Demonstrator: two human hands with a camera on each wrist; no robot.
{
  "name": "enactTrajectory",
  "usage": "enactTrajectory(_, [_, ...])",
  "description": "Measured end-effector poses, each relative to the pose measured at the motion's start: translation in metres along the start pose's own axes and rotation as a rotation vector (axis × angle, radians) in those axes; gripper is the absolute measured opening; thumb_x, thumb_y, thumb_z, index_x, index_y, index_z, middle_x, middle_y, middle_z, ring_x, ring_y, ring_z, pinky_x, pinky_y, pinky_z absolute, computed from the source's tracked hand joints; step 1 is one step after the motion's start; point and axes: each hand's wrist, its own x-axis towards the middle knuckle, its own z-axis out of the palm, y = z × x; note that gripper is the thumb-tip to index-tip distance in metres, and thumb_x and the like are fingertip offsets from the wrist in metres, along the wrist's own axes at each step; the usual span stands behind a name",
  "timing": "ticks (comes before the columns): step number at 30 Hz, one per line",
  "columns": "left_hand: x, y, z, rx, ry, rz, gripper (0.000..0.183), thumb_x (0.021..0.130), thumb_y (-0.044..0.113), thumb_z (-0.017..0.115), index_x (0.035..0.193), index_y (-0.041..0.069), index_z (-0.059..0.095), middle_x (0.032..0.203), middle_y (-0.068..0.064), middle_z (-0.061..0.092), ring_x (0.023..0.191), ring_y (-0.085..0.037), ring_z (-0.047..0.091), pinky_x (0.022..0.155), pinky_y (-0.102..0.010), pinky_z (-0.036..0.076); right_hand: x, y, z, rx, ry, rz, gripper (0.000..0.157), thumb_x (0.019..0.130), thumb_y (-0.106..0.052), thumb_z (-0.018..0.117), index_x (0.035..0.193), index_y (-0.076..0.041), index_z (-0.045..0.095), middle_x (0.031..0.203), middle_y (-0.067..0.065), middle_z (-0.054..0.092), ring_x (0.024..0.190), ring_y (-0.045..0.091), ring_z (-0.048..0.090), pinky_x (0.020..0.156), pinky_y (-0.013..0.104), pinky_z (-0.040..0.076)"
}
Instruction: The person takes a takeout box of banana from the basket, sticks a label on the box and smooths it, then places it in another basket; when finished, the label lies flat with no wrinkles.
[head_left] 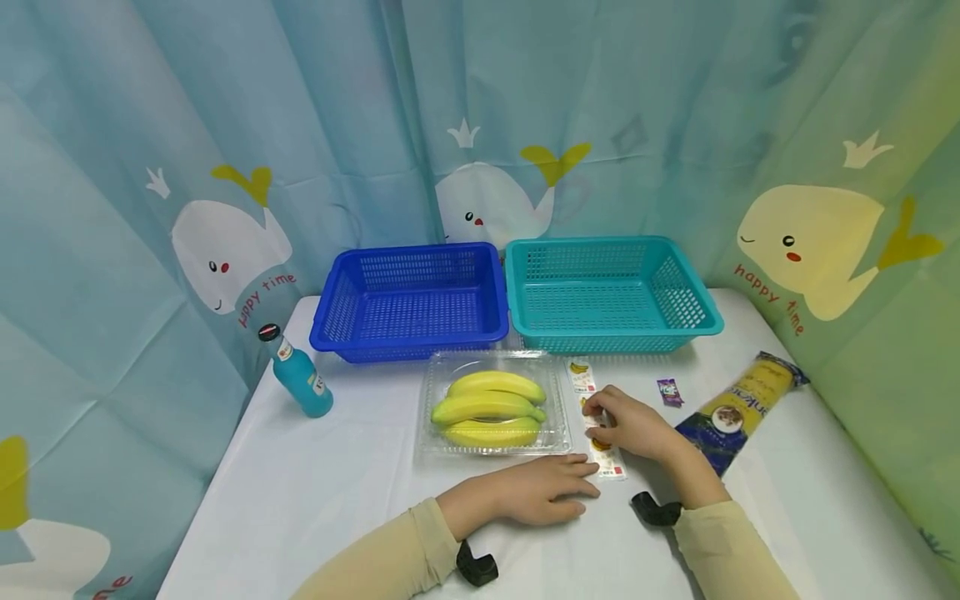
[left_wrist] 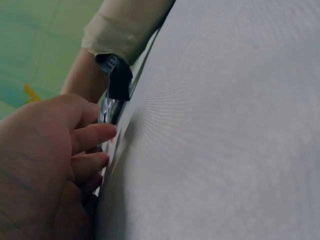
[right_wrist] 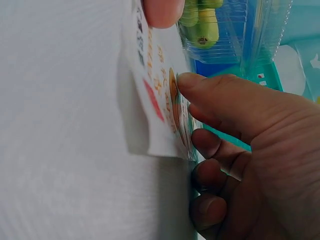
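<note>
A white strip of banana stickers point(head_left: 606, 462) lies on the table right of a clear plastic box point(head_left: 561, 421) of yellow bananas point(head_left: 491, 406). Over its middle is my right hand point(head_left: 630, 423), thumb and curled fingers pinching at the strip; some contact is hidden. In the right wrist view the thumb point(right_wrist: 220, 97) touches a banana picture, and the strip's end stands a little off the table. My left hand point(head_left: 536, 492) lies palm down in front of the box, fingers loosely straight, their tips at the strip's left edge.
At the back stand a blue basket point(head_left: 411, 346) and a teal basket point(head_left: 615, 342). A blue bottle point(head_left: 303, 385) is at left. To the right lie a small purple packet point(head_left: 670, 392) and a yellow-and-navy bag point(head_left: 738, 412). A whale-print curtain point(head_left: 360, 125) encloses the table.
</note>
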Motion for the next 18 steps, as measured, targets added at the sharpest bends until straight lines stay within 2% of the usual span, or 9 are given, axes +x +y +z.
enactTrajectory(6, [0.0010,0.0001,0.0015,-0.010,0.006,-0.015,0.047,0.107,0.039,0.036,0.151,0.024,0.042,0.163,0.004,0.027,0.153,-0.013,0.018,0.124,-0.024,0.015,0.0001,0.0004,0.0026,-0.005,0.012,0.023,0.019,0.089,-0.026,0.074,0.103,-0.019,0.064,0.097,-0.004,0.055,0.081,0.010,0.049,0.071,0.030,0.043])
enactTrajectory(18, [-0.0002,-0.0001,0.0010,-0.025,0.003,-0.023,0.045,0.106,0.040,0.037,0.149,0.026,0.046,0.163,0.004,0.026,0.153,-0.012,0.015,0.124,-0.024,0.016,-0.0010,-0.0002,0.0038,-0.021,0.042,0.012,0.019,0.089,-0.023,0.072,0.104,-0.018,0.064,0.094,-0.005,0.054,0.078,0.009,0.048,0.068,0.028,0.042])
